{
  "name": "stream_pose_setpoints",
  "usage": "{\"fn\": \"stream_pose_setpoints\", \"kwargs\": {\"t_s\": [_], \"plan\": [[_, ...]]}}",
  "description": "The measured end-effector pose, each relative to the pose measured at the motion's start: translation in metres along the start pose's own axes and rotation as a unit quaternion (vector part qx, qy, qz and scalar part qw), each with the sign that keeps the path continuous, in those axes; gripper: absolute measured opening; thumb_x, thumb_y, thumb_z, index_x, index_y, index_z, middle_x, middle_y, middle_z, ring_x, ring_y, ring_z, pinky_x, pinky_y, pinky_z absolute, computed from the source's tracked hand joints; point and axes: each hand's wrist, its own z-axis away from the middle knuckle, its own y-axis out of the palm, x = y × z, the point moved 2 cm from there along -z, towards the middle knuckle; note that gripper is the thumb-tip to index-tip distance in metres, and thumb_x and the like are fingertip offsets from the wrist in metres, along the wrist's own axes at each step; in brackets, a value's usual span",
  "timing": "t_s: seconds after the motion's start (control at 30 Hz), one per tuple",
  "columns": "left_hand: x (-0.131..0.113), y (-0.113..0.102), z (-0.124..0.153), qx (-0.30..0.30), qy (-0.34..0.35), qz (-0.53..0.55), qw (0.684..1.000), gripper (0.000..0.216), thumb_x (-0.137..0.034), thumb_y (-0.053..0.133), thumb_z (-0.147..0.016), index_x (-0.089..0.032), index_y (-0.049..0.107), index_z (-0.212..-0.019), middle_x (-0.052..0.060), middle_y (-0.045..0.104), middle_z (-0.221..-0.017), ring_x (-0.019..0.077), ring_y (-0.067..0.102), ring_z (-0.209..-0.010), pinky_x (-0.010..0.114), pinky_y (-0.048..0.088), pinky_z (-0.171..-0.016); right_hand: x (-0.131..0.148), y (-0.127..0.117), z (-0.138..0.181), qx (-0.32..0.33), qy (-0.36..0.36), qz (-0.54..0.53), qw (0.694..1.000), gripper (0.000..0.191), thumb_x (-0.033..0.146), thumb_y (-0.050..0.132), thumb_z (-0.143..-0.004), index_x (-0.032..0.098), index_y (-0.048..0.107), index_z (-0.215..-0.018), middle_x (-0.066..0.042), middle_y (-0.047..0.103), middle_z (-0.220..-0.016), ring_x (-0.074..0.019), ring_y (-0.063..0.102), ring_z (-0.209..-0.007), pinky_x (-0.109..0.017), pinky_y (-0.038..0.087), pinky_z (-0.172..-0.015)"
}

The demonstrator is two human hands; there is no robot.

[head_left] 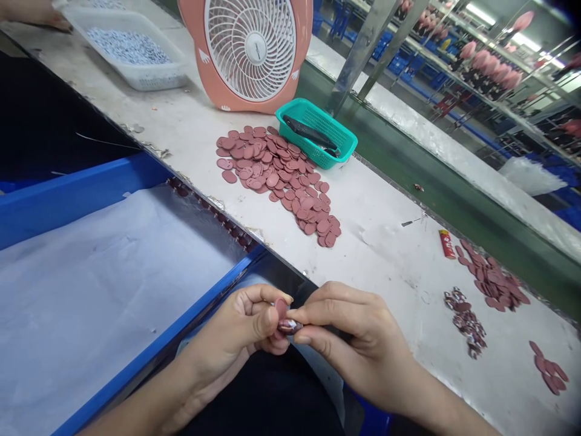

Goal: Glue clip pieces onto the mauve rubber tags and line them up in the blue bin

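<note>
My left hand [242,324] pinches a flat reddish-brown oval disc [281,307] between thumb and fingers, above my lap. Thumb and forefinger of my right hand [358,330] close on a small glossy dark-brown piece with a white patch [289,327]. That piece touches or nearly touches the disc, and fingers partly hide both. A large heap of similar oval discs [276,169] lies on the table beyond my hands. To the right are a smaller pile of discs [494,281], a cluster of small shiny brown-and-white pieces [467,324] and several loose discs [548,369].
A blue bin [82,188] lined with white sheeting stands at left, against the table [381,272]. Behind the heap are a teal basket [349,148] holding a dark object and a pink fan [256,48]. Another person's hand [40,17] is near a translucent tub [158,75].
</note>
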Motion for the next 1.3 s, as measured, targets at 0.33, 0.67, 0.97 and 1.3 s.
{"fn": "stream_pose_setpoints", "kwargs": {"t_s": [0.33, 0.67, 0.97, 1.3], "plan": [[-0.001, -0.005, 0.000, -0.023, 0.000, 0.007, 1.000, 0.037, -0.040, 0.098, -0.054, -0.019, 0.078, -0.077, 0.000, 0.071, -0.062, 0.0082, 0.064, -0.053, 0.016, 0.057, -0.055, -0.004, 0.002, -0.007, 0.018, 0.026, -0.020, 0.999, 0.010, 0.019, 0.072, -0.092, 0.015, 0.077, -0.099, -0.004, 0.073, -0.083, -0.0101, 0.067, -0.075, -0.019, 0.054, -0.071], [-0.015, -0.022, -0.001, -0.063, 0.041, -0.085, 0.994, 0.071, -0.061, 0.092, -0.051, -0.020, 0.077, -0.107, 0.008, 0.075, -0.090, 0.0175, 0.069, -0.071, 0.024, 0.061, -0.052, -0.006, 0.011, -0.016, -0.040, 0.011, 0.069, 0.997, 0.014, 0.013, 0.068, -0.091, 0.019, 0.073, -0.102, -0.001, 0.069, -0.083, -0.0097, 0.065, -0.071, -0.020, 0.052, -0.063], [-0.023, -0.037, 0.007, -0.239, 0.259, -0.133, 0.926, 0.034, -0.038, 0.096, -0.056, -0.018, 0.073, -0.071, 0.002, 0.074, -0.077, 0.0114, 0.059, -0.058, 0.018, 0.050, -0.045, -0.027, 0.077, -0.027, -0.181, -0.170, 0.306, 0.919, 0.023, 0.013, 0.065, -0.093, 0.009, 0.066, -0.116, -0.008, 0.069, -0.080, -0.0175, 0.058, -0.068, -0.030, 0.051, -0.059], [-0.045, -0.063, 0.010, -0.317, 0.250, -0.219, 0.888, 0.039, -0.053, 0.081, -0.073, -0.018, 0.072, -0.088, 0.007, 0.077, -0.095, 0.0221, 0.071, -0.083, 0.027, 0.059, -0.059, -0.031, 0.100, -0.045, -0.147, -0.166, 0.268, 0.937, 0.023, 0.015, 0.065, -0.091, 0.014, 0.065, -0.115, -0.007, 0.070, -0.079, -0.0178, 0.059, -0.065, -0.031, 0.052, -0.059]]}}
